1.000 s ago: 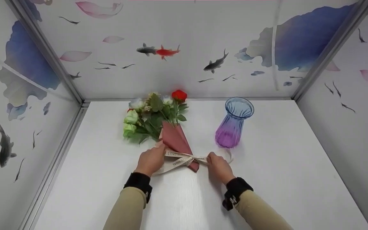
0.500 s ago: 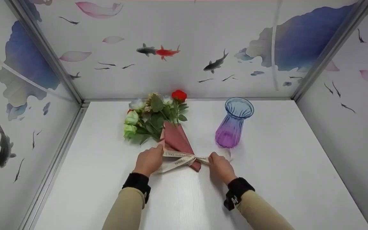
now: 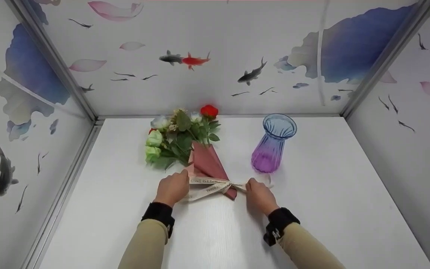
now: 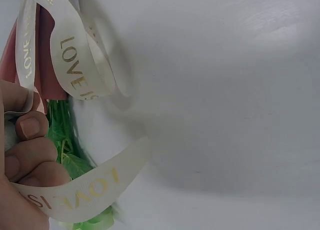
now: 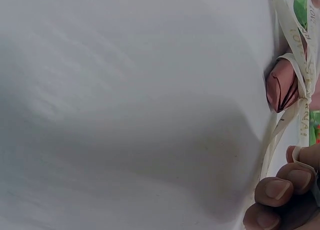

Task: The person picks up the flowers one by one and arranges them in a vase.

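A bouquet of artificial-looking flowers lies on the table, its stems wrapped in dusty-pink paper (image 3: 209,162). Around the narrow end of the paper runs a cream ribbon (image 3: 215,185) printed with gold lettering, knotted at the front. My left hand (image 3: 172,188) pinches one part of the ribbon left of the wrap; in the left wrist view a loose ribbon tail (image 4: 87,192) hangs past the curled fingers. To the right of the knot, my right hand (image 3: 261,197) pinches the other part between thumb and fingers. Both ribbon lengths stretch out straight between the hands.
A glass vase (image 3: 274,144), blue above and purple below, stands behind my right hand. The flower heads (image 3: 179,134), red, white and green, spread toward the back wall. Printed panels enclose the white table (image 3: 334,209) on three sides.
My left hand has shifted slightly left and my right hand slightly right, both still gripping the ribbon. The knot and the paper's narrow end have slid a little to the right.
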The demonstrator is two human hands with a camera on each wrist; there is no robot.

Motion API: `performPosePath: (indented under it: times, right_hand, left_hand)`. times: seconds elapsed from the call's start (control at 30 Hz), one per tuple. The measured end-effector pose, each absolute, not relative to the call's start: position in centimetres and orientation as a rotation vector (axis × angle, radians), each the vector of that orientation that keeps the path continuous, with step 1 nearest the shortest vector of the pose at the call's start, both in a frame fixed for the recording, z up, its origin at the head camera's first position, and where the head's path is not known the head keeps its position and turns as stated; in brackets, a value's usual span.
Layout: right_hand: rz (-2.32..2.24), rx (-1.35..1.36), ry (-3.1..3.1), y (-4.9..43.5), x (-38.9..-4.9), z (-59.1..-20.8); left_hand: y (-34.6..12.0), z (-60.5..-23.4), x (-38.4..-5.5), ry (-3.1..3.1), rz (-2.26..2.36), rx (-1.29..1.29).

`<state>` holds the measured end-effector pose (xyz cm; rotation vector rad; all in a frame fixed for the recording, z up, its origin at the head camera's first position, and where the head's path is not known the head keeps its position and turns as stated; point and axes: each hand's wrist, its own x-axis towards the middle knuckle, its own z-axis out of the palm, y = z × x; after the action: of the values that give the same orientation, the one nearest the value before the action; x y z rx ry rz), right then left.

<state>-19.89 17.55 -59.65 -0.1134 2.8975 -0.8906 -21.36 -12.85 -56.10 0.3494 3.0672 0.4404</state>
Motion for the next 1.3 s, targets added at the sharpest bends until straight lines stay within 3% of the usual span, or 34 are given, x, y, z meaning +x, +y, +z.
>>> performPosePath:
  times: [1.3]
  right_hand:
    - [-0.961,-0.092,2.904,18.8,-19.9,-60.1]
  left_hand:
    - [-14.2,-56.9,-21.2,3.129,0.461,0.284]
